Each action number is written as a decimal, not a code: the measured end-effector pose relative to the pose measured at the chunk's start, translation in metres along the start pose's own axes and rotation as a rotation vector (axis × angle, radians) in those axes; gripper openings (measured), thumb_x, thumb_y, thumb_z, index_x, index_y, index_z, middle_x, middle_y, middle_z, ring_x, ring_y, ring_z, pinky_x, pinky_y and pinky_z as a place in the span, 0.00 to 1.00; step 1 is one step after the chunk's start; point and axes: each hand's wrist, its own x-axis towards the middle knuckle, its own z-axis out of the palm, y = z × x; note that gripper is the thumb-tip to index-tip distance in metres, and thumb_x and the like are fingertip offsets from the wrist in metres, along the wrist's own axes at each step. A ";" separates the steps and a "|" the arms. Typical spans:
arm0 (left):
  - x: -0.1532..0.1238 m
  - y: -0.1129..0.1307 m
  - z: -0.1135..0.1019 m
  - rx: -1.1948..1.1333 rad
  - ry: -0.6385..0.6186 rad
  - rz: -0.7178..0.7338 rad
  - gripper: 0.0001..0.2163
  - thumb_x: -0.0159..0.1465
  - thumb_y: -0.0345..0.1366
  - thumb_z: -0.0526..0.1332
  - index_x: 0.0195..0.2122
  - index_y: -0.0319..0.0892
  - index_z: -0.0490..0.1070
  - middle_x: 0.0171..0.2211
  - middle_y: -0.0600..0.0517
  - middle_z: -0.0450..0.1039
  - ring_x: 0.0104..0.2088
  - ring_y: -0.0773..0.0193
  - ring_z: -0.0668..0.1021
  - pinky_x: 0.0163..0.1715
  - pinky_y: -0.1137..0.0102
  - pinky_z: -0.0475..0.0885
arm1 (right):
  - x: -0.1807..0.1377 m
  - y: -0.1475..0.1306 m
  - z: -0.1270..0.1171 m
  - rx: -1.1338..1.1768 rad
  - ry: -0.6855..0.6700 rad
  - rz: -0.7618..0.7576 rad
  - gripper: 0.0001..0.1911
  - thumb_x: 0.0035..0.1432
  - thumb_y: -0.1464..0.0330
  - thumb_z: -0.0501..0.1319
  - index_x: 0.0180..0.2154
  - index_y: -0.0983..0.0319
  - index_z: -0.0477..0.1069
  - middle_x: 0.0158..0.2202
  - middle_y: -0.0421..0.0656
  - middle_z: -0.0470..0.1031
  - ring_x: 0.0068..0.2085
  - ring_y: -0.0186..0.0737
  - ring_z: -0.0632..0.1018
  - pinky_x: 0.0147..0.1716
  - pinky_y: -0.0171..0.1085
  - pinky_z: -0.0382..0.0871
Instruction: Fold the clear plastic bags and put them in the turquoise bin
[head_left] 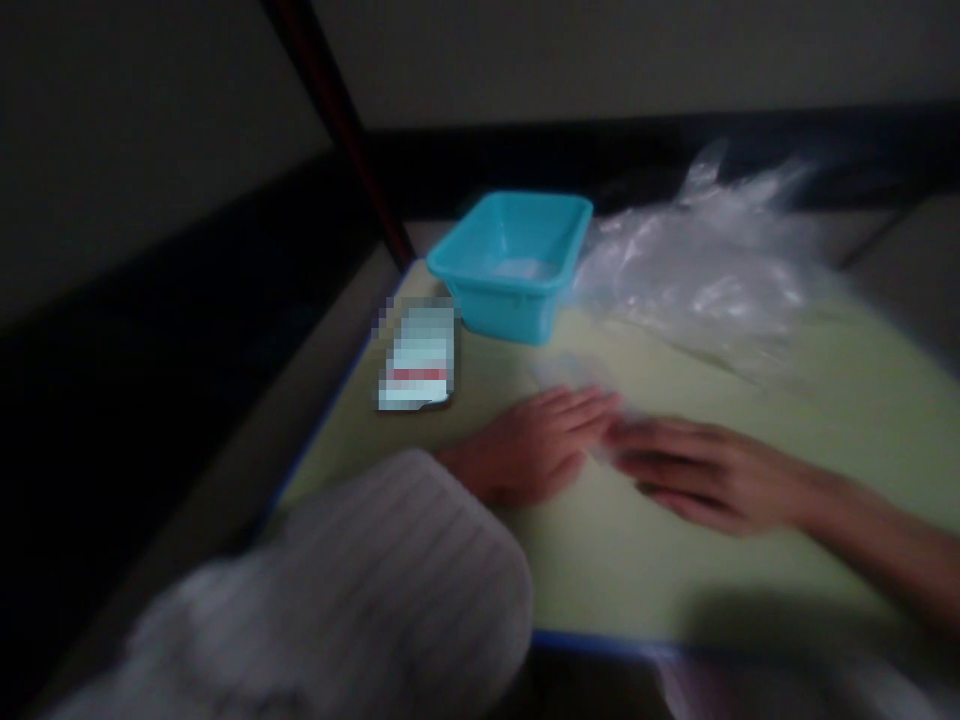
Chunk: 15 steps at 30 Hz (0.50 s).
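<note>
Head view: left hand (pixel 534 447) palm-down, right hand (pixel 709 475) fingers meeting it, at thin clear film (pixel 574 372) mid-counter (pixel 630 575); blurred, cannot tell whether either grips. Room toward near blue edge (pixel 645 643); turquoise basin (pixel 502 314) and plastic bag (pixel 697 285) bound far side.

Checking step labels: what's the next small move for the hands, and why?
Probably smooth the thin clear film with the right hand while the left hand steadies it: the film shows just beyond the left fingers on the table, and the right fingertips are close by. Blur hides any grip.
</note>
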 end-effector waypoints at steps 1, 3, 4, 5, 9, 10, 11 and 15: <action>0.000 0.000 0.000 -0.001 -0.001 -0.005 0.23 0.66 0.31 0.46 0.63 0.32 0.54 0.66 0.43 0.49 0.67 0.59 0.50 0.65 0.60 0.47 | 0.000 0.000 0.000 0.006 0.000 0.005 0.15 0.62 0.72 0.53 0.49 0.70 0.68 0.52 0.57 0.72 0.59 0.46 0.67 0.56 0.45 0.66; 0.000 0.001 -0.001 -0.003 0.000 -0.010 0.23 0.66 0.31 0.47 0.63 0.32 0.54 0.66 0.43 0.49 0.67 0.59 0.51 0.65 0.60 0.48 | 0.000 0.000 0.000 0.015 0.006 0.017 0.15 0.62 0.72 0.53 0.49 0.69 0.68 0.52 0.57 0.72 0.59 0.46 0.68 0.55 0.45 0.66; 0.000 0.001 -0.001 -0.005 0.001 -0.008 0.23 0.65 0.31 0.47 0.63 0.33 0.54 0.66 0.43 0.49 0.67 0.59 0.51 0.65 0.60 0.48 | 0.000 0.001 0.000 0.018 0.006 0.025 0.15 0.62 0.72 0.53 0.50 0.70 0.68 0.52 0.56 0.72 0.59 0.46 0.68 0.55 0.45 0.66; 0.001 0.001 -0.001 -0.005 0.000 -0.006 0.24 0.65 0.31 0.47 0.63 0.33 0.54 0.66 0.43 0.49 0.67 0.59 0.51 0.65 0.60 0.48 | 0.000 0.001 -0.001 0.016 0.004 0.029 0.16 0.62 0.72 0.53 0.50 0.70 0.67 0.52 0.57 0.72 0.59 0.46 0.68 0.55 0.44 0.66; 0.001 0.001 -0.001 0.000 -0.007 -0.003 0.24 0.65 0.31 0.47 0.63 0.33 0.53 0.66 0.43 0.49 0.67 0.60 0.50 0.65 0.61 0.48 | 0.001 0.001 -0.001 -0.016 -0.021 0.046 0.18 0.63 0.71 0.53 0.53 0.71 0.65 0.53 0.58 0.71 0.57 0.45 0.70 0.54 0.43 0.67; 0.001 0.001 -0.001 0.004 -0.010 -0.001 0.24 0.65 0.30 0.47 0.63 0.33 0.53 0.66 0.43 0.49 0.67 0.60 0.50 0.65 0.61 0.47 | 0.001 0.000 -0.001 -0.025 -0.024 0.051 0.18 0.63 0.70 0.53 0.53 0.71 0.65 0.53 0.58 0.71 0.56 0.45 0.71 0.54 0.43 0.68; 0.001 0.000 -0.001 0.008 -0.014 0.002 0.24 0.65 0.31 0.47 0.63 0.33 0.52 0.66 0.43 0.49 0.67 0.60 0.50 0.65 0.61 0.47 | 0.001 0.000 -0.001 -0.031 -0.029 0.056 0.18 0.63 0.70 0.53 0.53 0.71 0.66 0.53 0.58 0.71 0.55 0.46 0.71 0.53 0.43 0.68; 0.001 0.000 0.000 0.019 -0.026 0.000 0.24 0.65 0.31 0.47 0.63 0.34 0.52 0.66 0.44 0.48 0.67 0.60 0.49 0.65 0.60 0.46 | 0.000 -0.001 0.001 -0.032 -0.054 0.079 0.20 0.63 0.68 0.55 0.54 0.70 0.65 0.53 0.58 0.70 0.55 0.48 0.71 0.52 0.45 0.69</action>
